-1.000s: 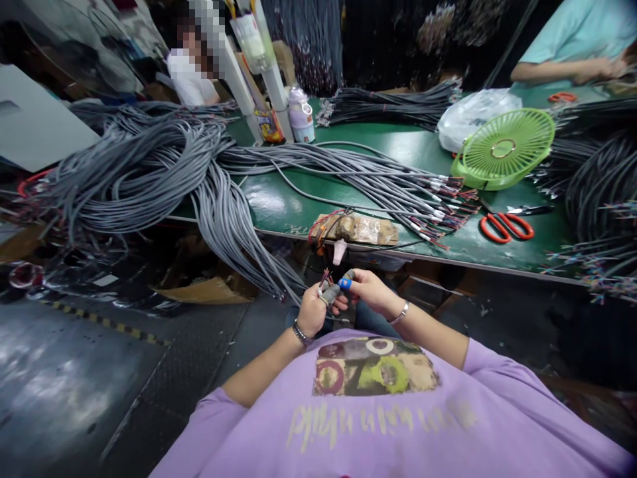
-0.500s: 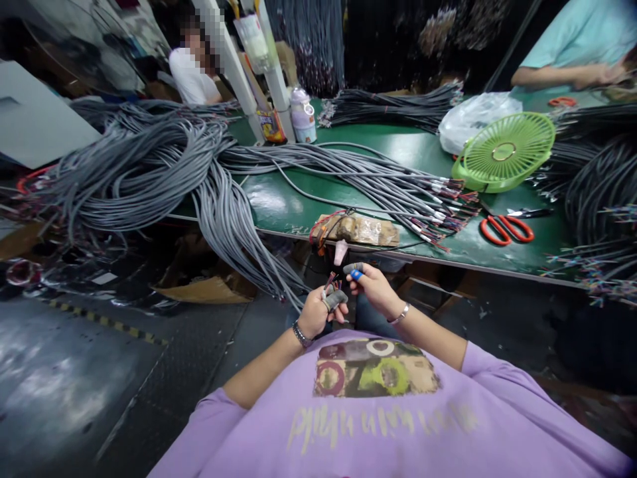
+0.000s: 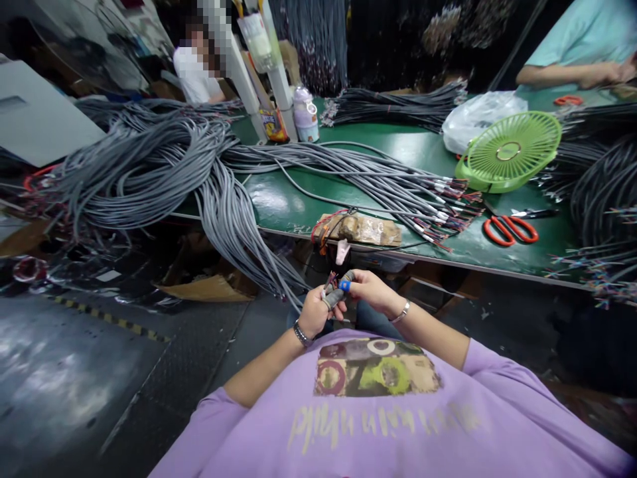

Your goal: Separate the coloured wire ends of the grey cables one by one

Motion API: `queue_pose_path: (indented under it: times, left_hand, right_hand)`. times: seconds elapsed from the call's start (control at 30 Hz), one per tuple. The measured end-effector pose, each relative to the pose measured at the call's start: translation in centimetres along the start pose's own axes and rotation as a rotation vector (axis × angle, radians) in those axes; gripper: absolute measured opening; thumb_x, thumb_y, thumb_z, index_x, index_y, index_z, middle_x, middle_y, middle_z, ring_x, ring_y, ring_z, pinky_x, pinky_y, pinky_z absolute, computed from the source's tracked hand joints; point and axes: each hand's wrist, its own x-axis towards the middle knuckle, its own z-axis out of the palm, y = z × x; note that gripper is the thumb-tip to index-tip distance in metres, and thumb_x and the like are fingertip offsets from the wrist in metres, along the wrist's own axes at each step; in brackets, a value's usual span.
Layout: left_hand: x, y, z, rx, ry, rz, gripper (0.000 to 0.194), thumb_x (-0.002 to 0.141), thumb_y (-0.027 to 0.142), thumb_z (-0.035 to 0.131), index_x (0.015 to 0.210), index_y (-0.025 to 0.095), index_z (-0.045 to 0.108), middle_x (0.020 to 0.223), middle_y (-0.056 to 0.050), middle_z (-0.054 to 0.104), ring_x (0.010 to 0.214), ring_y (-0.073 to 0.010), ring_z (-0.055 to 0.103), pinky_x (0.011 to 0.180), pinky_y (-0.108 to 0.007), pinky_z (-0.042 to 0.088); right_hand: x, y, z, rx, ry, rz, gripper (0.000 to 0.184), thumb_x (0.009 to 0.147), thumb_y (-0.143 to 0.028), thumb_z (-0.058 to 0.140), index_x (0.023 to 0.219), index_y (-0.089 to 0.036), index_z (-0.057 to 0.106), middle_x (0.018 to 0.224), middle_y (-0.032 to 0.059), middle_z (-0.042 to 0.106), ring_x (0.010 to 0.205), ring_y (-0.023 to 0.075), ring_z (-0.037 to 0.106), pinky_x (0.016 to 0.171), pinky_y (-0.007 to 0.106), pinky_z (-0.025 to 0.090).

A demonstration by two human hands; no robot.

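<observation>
My left hand (image 3: 314, 311) is closed around the end of a grey cable, and thin dark red wires (image 3: 332, 277) stick up past its fingers. Grey wrapping covers the thumb of that hand. Close against it, my right hand (image 3: 372, 292) pinches at the same wires, with blue tape and grey wrapping on its fingers. The fingertips hide the exact spot they grip. Just beyond both hands, a pale pink tip (image 3: 343, 251) juts from under the table edge, below a taped wooden block (image 3: 365, 229) with wires on it.
Grey cables (image 3: 239, 226) hang off the green table (image 3: 273, 199) at left; their stripped ends lie toward the right. Orange-handled scissors (image 3: 510, 230), a green fan (image 3: 512, 151), a plastic bag (image 3: 480, 116) and a bottle (image 3: 305, 114) stand around. Two people sit across.
My right hand moved up and away from the wires, then came back down to them beside my left thumb. My left hand stayed nearly in place, keeping its hold on the cable.
</observation>
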Motion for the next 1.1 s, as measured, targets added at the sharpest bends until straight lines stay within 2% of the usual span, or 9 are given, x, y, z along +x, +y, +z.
queue_pose_path:
  times: [0.23, 0.37, 0.53, 0.67, 0.8, 0.97, 1.1]
  left_hand:
    - [0.4, 0.3, 0.2, -0.129, 0.164, 0.044, 0.035, 0.07, 0.047, 0.067, 0.074, 0.016, 0.052, 0.058, -0.002, 0.064, 0.041, -0.0109, 0.058, 0.032, -0.018, 0.029]
    - [0.5, 0.3, 0.2, -0.131, 0.161, 0.057, 0.033, 0.071, 0.044, 0.067, 0.075, 0.015, 0.052, 0.058, -0.001, 0.064, 0.041, -0.0109, 0.058, 0.032, -0.017, 0.028]
    - [0.5, 0.3, 0.0, -0.098, 0.126, 0.067, 0.031, 0.073, 0.043, 0.066, 0.074, 0.015, 0.053, 0.057, -0.001, 0.064, 0.041, -0.0104, 0.057, 0.032, -0.017, 0.028]
    - [0.5, 0.4, 0.1, -0.081, 0.094, 0.063, 0.032, 0.073, 0.044, 0.065, 0.073, 0.015, 0.054, 0.057, -0.001, 0.064, 0.04, -0.0103, 0.056, 0.032, -0.018, 0.028]
    - [0.4, 0.3, 0.0, -0.069, 0.075, 0.077, 0.03, 0.074, 0.043, 0.065, 0.073, 0.015, 0.054, 0.057, -0.001, 0.064, 0.039, -0.0101, 0.056, 0.032, -0.018, 0.029]
    - [0.5, 0.2, 0.1, -0.104, 0.158, 0.087, 0.029, 0.073, 0.042, 0.066, 0.074, 0.015, 0.053, 0.057, -0.001, 0.064, 0.041, -0.0107, 0.058, 0.032, -0.017, 0.03]
    - [0.6, 0.6, 0.4, -0.19, 0.198, 0.04, 0.031, 0.07, 0.043, 0.067, 0.072, 0.016, 0.052, 0.055, -0.001, 0.063, 0.041, -0.0113, 0.058, 0.031, -0.017, 0.028]
  right_hand:
    - [-0.2, 0.4, 0.8, 0.076, 0.121, -0.095, 0.015, 0.064, -0.028, 0.065, 0.064, -0.016, 0.056, 0.055, -0.0051, 0.049, 0.049, 0.0067, 0.041, 0.048, 0.02, 0.035]
    - [-0.1, 0.2, 0.9, 0.093, 0.126, -0.062, 0.021, 0.065, -0.034, 0.067, 0.069, -0.016, 0.057, 0.059, -0.0047, 0.051, 0.052, 0.0072, 0.043, 0.05, 0.021, 0.038]
    - [0.3, -0.6, 0.7, 0.114, 0.056, 0.041, 0.031, 0.067, -0.045, 0.068, 0.073, -0.016, 0.057, 0.058, -0.0051, 0.049, 0.051, 0.0069, 0.044, 0.05, 0.021, 0.04]
    - [0.6, -0.8, 0.7, 0.111, 0.008, 0.02, 0.034, 0.063, -0.044, 0.073, 0.078, -0.016, 0.06, 0.059, -0.0045, 0.051, 0.052, 0.0069, 0.044, 0.05, 0.021, 0.039]
    - [0.7, -0.5, 1.0, 0.102, 0.046, -0.023, 0.035, 0.06, -0.042, 0.075, 0.074, -0.014, 0.06, 0.064, -0.0016, 0.057, 0.055, 0.008, 0.048, 0.052, 0.022, 0.038]
    - [0.5, 0.3, 1.7, 0.185, 0.119, -0.049, 0.036, 0.06, -0.044, 0.076, 0.07, -0.014, 0.058, 0.056, -0.0043, 0.051, 0.049, 0.0062, 0.041, 0.048, 0.022, 0.034]
    - [0.5, 0.7, 2.1, 0.33, 0.098, -0.027, 0.036, 0.058, -0.042, 0.078, 0.069, -0.014, 0.058, 0.053, -0.0051, 0.05, 0.047, 0.0055, 0.04, 0.046, 0.021, 0.032]
